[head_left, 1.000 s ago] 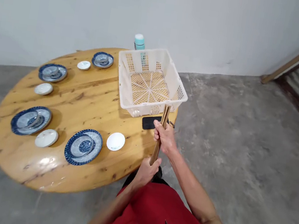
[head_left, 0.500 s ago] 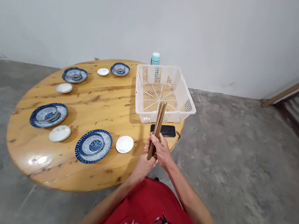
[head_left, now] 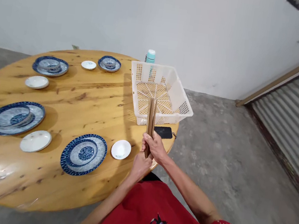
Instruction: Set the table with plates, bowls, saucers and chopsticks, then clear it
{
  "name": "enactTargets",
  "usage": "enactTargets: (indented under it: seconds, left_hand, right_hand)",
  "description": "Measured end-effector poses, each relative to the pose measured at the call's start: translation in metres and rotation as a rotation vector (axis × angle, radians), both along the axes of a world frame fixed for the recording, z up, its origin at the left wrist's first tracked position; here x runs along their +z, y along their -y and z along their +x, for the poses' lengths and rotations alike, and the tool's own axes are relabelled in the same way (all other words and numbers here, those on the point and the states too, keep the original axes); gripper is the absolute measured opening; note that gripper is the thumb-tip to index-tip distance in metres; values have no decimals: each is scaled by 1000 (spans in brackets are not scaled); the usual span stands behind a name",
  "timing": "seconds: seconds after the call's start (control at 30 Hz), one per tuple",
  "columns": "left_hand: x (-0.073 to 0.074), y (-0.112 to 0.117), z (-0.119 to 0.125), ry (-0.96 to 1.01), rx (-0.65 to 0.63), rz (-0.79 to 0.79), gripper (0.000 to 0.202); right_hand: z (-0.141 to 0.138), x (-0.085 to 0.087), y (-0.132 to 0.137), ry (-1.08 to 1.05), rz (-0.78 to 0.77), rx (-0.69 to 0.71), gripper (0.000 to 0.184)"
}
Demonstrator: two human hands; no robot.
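A bundle of long wooden chopsticks (head_left: pixel 150 121) stands upright above the near edge of the round wooden table (head_left: pixel 43 186). My right hand (head_left: pixel 154 146) is shut around the bundle. My left hand (head_left: pixel 140 166) sits just below it, at the bundle's lower end. Close by, a small white dish (head_left: pixel 120 149) lies to the left of my hands. A white plastic basket (head_left: pixel 161 95) stands just beyond the chopsticks, and a black phone (head_left: pixel 163 132) lies at its near side.
Blue-and-white plates (head_left: pixel 83 154), bowls on saucers (head_left: pixel 50 66) and small white dishes (head_left: pixel 37 82) lie across the table's left side. A teal bottle (head_left: pixel 150 56) stands behind the basket. Concrete floor surrounds the table, with a white wall behind and a corrugated metal shutter (head_left: pixel 291 118) at right.
The view has swung, so the table sits further left and larger. The chopsticks now stand more upright and have spread slightly at the top, with both hands still on them.
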State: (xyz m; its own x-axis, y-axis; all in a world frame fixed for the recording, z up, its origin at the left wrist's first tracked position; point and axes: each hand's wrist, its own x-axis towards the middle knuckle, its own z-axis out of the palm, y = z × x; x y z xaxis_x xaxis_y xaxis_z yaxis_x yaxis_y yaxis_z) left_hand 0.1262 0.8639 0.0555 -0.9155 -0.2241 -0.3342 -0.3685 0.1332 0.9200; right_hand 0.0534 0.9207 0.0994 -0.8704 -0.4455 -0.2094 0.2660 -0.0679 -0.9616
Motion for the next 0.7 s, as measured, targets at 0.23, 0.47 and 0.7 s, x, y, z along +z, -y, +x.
enactTargets:
  seconds: [0.23, 0.47, 0.7]
  left_hand:
    - [13, 24, -26, 26, -21, -120, 27]
    - [37, 42, -39, -184, 46, -53, 55]
    - [1, 75, 15, -22, 485, -242, 51]
  right_hand:
    - [-32, 6, 24, -80, 50, 119, 37]
    - [-144, 64, 13, -421, 253, 79, 41]
    - [-293, 35, -21, -307, 755, -88, 25]
